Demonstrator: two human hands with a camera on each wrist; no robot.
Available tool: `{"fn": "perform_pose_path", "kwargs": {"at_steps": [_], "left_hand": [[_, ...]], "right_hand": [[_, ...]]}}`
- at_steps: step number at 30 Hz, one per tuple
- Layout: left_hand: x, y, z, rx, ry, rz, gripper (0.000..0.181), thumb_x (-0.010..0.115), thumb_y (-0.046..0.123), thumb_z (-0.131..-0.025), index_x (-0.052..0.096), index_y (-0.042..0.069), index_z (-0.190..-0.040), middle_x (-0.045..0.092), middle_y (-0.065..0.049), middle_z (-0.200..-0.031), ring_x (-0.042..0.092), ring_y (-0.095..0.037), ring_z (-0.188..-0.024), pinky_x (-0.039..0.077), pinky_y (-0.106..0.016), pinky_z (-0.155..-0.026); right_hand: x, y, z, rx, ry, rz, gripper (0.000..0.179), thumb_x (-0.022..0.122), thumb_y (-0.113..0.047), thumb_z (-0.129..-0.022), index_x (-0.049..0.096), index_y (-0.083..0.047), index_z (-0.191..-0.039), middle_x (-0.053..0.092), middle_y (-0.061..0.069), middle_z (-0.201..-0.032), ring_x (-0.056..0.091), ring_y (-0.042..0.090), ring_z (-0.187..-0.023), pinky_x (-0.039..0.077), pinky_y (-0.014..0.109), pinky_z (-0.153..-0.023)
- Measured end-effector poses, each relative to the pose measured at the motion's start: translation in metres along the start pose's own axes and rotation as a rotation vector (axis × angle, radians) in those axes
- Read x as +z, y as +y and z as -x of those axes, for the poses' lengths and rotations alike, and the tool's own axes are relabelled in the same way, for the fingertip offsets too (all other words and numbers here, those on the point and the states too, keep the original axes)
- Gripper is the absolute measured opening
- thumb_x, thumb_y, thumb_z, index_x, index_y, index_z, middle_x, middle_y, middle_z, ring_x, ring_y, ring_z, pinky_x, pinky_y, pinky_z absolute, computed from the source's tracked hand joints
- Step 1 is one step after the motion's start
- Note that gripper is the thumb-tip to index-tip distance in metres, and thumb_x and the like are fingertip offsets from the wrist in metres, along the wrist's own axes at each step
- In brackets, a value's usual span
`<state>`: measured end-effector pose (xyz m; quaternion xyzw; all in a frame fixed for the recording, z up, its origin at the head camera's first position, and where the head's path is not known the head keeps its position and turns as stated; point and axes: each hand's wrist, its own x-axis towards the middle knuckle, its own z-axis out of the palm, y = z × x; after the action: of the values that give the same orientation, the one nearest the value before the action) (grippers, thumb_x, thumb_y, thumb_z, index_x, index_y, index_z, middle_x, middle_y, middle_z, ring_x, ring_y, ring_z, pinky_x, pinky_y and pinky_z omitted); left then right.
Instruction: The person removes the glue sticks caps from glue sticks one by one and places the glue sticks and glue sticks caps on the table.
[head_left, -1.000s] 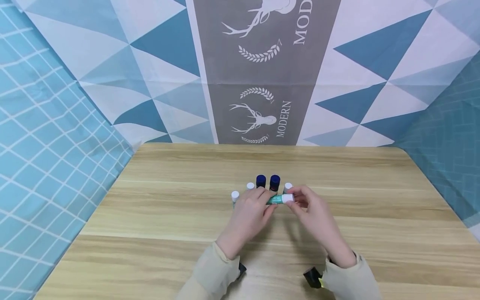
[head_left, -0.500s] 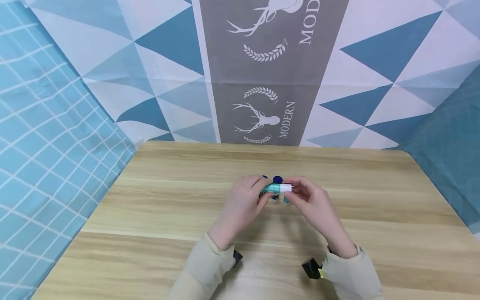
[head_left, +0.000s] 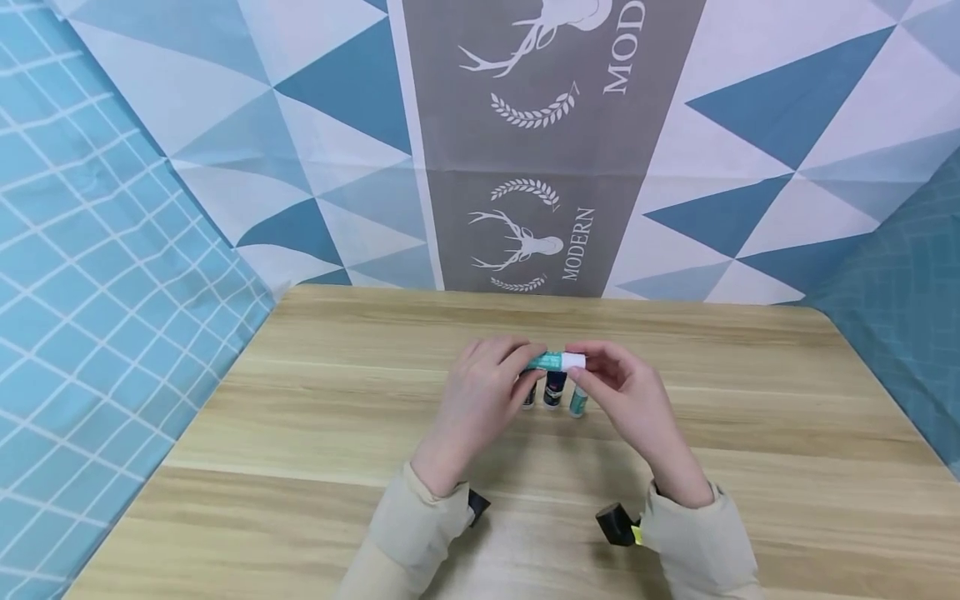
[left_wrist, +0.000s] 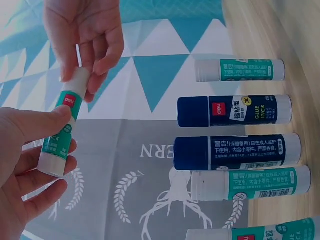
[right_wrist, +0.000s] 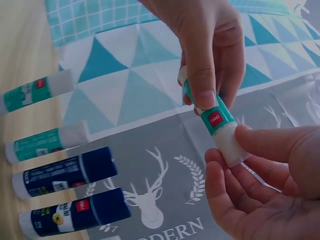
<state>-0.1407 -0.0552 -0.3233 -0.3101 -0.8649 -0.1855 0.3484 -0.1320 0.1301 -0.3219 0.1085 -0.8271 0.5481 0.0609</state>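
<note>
A teal glue stick (head_left: pixel 549 361) with a white cap lies sideways between both hands, above the table. My left hand (head_left: pixel 483 392) pinches its teal body between thumb and fingers. On the white cap (right_wrist: pixel 231 145), the thumb and fingers of my right hand (head_left: pixel 626 396) take hold. The cap sits against the body. Behind and below, capped glue sticks stand upright in a row: navy ones, such as this navy glue stick (left_wrist: pixel 235 111), and teal ones, such as this teal glue stick (left_wrist: pixel 250 70). In the head view my left hand hides part of the row.
The row stands on a wood-grain table (head_left: pixel 337 375). Patterned cloth (head_left: pixel 517 125) hangs behind the table, with blue cloth (head_left: pixel 112 292) at the left side. Black wrist-worn pieces (head_left: pixel 617 525) stick out from the cuffs.
Both hands have raised the teal glue stick and moved it away from me. More of the standing sticks' lower parts shows beneath it, while the leftmost ones are now hidden behind the left hand.
</note>
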Motion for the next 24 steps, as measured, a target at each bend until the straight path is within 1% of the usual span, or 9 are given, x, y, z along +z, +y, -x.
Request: {"fn": "perform_pose_path", "kwargs": {"at_steps": [5, 11, 19, 24], "left_hand": [[-0.0006, 0.0011, -0.0007, 0.001, 0.026, 0.006, 0.022, 0.069, 0.021, -0.080, 0.068, 0.012, -0.101, 0.066, -0.001, -0.096, 0.060, -0.017, -0.089, 0.046, -0.029, -0.082], [-0.0007, 0.0019, -0.0019, 0.003, 0.006, 0.016, 0.022, 0.067, 0.021, -0.082, 0.068, 0.013, -0.102, 0.065, -0.001, -0.098, 0.060, -0.016, -0.090, 0.045, -0.028, -0.082], [0.0013, 0.0010, -0.0021, -0.018, 0.000, 0.032, 0.022, 0.067, 0.022, -0.082, 0.068, 0.013, -0.102, 0.065, -0.001, -0.097, 0.060, -0.016, -0.090, 0.045, -0.029, -0.082], [0.0025, 0.0020, -0.0023, -0.036, -0.002, 0.059, 0.022, 0.068, 0.021, -0.081, 0.068, 0.012, -0.102, 0.065, -0.001, -0.097, 0.060, -0.016, -0.090, 0.045, -0.028, -0.080]], "right_hand": [[-0.0015, -0.0016, -0.0003, 0.003, -0.006, -0.028, 0.028, 0.063, -0.019, -0.085, 0.060, -0.007, -0.111, 0.063, 0.009, -0.099, 0.059, 0.013, -0.086, 0.049, 0.017, -0.075], [-0.0030, -0.0014, 0.0003, 0.007, -0.004, -0.017, 0.028, 0.063, -0.019, -0.085, 0.061, -0.007, -0.110, 0.063, 0.009, -0.098, 0.059, 0.012, -0.085, 0.049, 0.017, -0.075], [-0.0030, 0.0006, -0.0013, -0.007, -0.011, -0.017, 0.027, 0.063, -0.020, -0.085, 0.062, -0.009, -0.109, 0.064, 0.008, -0.097, 0.059, 0.013, -0.085, 0.049, 0.018, -0.075], [-0.0034, 0.0026, -0.0016, -0.016, -0.005, -0.003, 0.025, 0.062, -0.019, -0.086, 0.063, -0.009, -0.108, 0.063, 0.008, -0.095, 0.059, 0.013, -0.084, 0.049, 0.019, -0.074]]}}
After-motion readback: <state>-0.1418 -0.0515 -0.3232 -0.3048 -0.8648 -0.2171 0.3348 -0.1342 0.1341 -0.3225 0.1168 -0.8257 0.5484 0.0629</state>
